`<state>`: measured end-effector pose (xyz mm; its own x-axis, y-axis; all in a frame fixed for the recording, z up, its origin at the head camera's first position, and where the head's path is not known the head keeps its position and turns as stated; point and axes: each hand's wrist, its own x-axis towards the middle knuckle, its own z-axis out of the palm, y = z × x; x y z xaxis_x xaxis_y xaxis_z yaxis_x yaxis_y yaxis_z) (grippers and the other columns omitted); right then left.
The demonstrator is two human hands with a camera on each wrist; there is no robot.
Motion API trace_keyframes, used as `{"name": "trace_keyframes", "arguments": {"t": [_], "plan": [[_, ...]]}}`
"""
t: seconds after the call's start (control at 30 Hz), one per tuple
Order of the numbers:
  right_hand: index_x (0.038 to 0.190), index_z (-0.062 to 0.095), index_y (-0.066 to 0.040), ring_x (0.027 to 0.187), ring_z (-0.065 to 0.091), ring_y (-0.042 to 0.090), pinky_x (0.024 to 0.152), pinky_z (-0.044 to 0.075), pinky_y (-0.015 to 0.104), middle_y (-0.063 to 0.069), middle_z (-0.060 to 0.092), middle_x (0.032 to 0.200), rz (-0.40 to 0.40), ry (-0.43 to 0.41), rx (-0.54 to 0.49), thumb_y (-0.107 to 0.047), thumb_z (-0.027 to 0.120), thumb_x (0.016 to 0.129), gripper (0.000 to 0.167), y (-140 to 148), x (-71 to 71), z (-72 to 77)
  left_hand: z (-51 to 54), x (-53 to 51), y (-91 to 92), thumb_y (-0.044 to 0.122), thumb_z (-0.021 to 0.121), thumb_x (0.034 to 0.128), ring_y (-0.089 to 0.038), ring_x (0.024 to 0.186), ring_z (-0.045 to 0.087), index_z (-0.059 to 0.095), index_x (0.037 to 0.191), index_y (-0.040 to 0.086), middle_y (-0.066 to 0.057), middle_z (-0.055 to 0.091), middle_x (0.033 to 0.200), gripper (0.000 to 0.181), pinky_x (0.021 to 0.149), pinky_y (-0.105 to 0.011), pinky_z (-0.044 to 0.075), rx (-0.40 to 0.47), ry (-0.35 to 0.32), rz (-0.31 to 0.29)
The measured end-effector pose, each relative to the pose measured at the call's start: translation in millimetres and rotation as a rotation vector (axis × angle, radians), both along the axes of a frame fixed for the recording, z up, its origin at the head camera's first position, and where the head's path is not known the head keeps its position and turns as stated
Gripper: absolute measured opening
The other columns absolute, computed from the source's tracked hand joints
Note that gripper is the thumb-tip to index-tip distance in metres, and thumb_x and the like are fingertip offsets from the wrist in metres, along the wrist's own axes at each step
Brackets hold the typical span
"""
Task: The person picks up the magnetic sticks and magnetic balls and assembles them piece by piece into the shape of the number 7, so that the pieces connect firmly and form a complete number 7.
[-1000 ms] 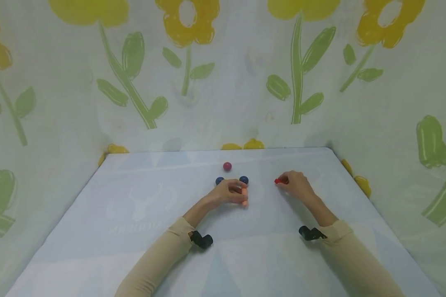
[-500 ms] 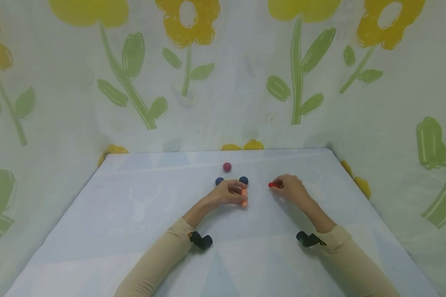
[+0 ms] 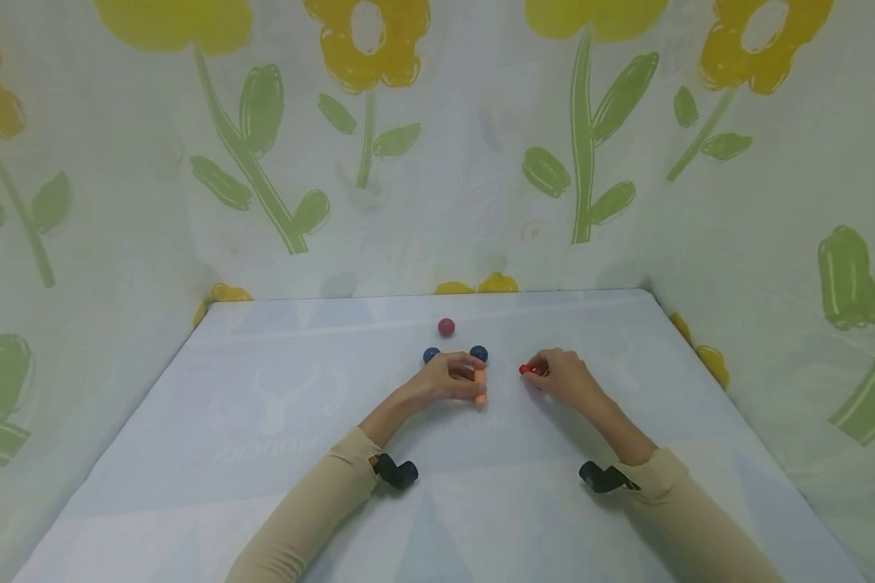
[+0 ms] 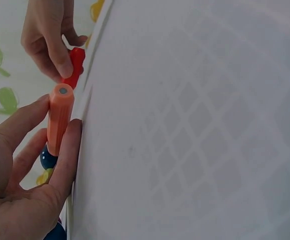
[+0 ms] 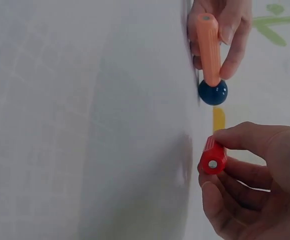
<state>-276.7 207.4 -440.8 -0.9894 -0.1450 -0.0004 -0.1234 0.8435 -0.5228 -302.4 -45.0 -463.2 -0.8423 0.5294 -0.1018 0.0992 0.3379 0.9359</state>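
Note:
My left hand (image 3: 437, 379) pinches an orange magnetic stick (image 3: 480, 390) between thumb and fingers. In the right wrist view the far end of the orange stick (image 5: 209, 52) meets a dark blue ball (image 5: 213, 92). A second dark blue ball (image 3: 431, 354) shows behind the left hand. Between the two balls is a yellow piece (image 4: 44, 176), mostly hidden by the hand. My right hand (image 3: 567, 379) holds a red magnetic stick (image 5: 213, 157), its round metal end facing the right wrist camera. The red stick is apart from the orange one.
A dark red ball (image 3: 446, 327) lies on the white table (image 3: 335, 502), beyond the blue balls. Flower-printed curtains (image 3: 452, 162) hang behind the table and along both sides.
My right hand has moved left and slightly nearer to me with the red stick, closing toward the left hand. The left hand and the orange stick have stayed in place.

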Motion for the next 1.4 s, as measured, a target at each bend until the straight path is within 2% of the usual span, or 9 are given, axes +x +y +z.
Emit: {"name": "trace_keyframes", "arguments": {"t": [0.27, 0.5, 0.77, 1.03, 1.23, 1.4], "plan": [[0.108, 0.071, -0.002, 0.071, 0.058, 0.014, 0.063, 0.054, 0.024, 0.009, 0.070, 0.090, 0.023, -0.055, -0.044, -0.022, 0.071, 0.089, 0.028, -5, 2.8, 1.0, -1.1, -1.0, -0.3, 0.023, 0.078, 0.0840, -0.017, 0.103, 0.062, 0.066, 0.125, 0.016, -0.007, 0.068, 0.117, 0.044, 0.091, -0.030, 0.054, 0.003, -0.003, 0.002], [0.111, 0.070, -0.002, 0.071, 0.060, 0.015, 0.062, 0.056, 0.024, 0.009, 0.070, 0.092, 0.020, -0.158, -0.117, -0.025, 0.072, 0.089, 0.031, -11, 5.3, 3.7, -0.6, -0.5, -0.8, 0.025, 0.078, 0.0846, -0.017, 0.103, 0.063, 0.065, 0.126, 0.015, -0.007, 0.069, 0.117, 0.044, 0.093, -0.032, 0.053, 0.004, 0.003, -0.006], [0.110, 0.070, -0.003, 0.070, 0.060, 0.014, 0.062, 0.056, 0.025, 0.006, 0.071, 0.090, 0.035, -0.223, -0.202, -0.027, 0.072, 0.089, 0.033, -18, 9.3, 0.1, 0.1, -1.2, -0.1, 0.021, 0.076, 0.0861, -0.016, 0.102, 0.063, 0.064, 0.127, 0.015, -0.007, 0.069, 0.116, 0.043, 0.093, -0.032, 0.053, -0.004, 0.026, -0.019], [0.111, 0.073, -0.008, 0.073, 0.060, 0.014, 0.064, 0.054, 0.024, 0.002, 0.072, 0.088, 0.078, -0.269, -0.233, -0.033, 0.073, 0.087, 0.034, -27, 16.1, -4.4, 0.3, -0.6, -2.1, 0.020, 0.075, 0.0860, -0.017, 0.102, 0.064, 0.064, 0.127, 0.012, -0.009, 0.069, 0.116, 0.043, 0.092, -0.031, 0.053, 0.001, 0.041, -0.026], [0.113, 0.071, -0.003, 0.072, 0.066, 0.013, 0.070, 0.056, 0.026, 0.004, 0.074, 0.084, 0.154, -0.317, -0.327, -0.031, 0.073, 0.088, 0.037, -29, 25.8, -7.6, 0.0, 0.5, -2.0, 0.019, 0.076, 0.0857, -0.015, 0.099, 0.064, 0.064, 0.127, 0.011, -0.012, 0.069, 0.116, 0.043, 0.088, -0.026, 0.051, -0.003, 0.053, -0.033], [0.117, 0.069, 0.000, 0.075, 0.071, 0.015, 0.078, 0.058, 0.029, 0.005, 0.075, 0.089, 0.151, -0.385, -0.400, -0.034, 0.075, 0.087, 0.046, -33, 32.0, -10.6, -1.0, -0.7, -1.6, 0.017, 0.075, 0.0863, -0.017, 0.099, 0.064, 0.064, 0.126, 0.011, -0.013, 0.069, 0.116, 0.042, 0.087, -0.027, 0.054, 0.007, 0.055, -0.034]]}}
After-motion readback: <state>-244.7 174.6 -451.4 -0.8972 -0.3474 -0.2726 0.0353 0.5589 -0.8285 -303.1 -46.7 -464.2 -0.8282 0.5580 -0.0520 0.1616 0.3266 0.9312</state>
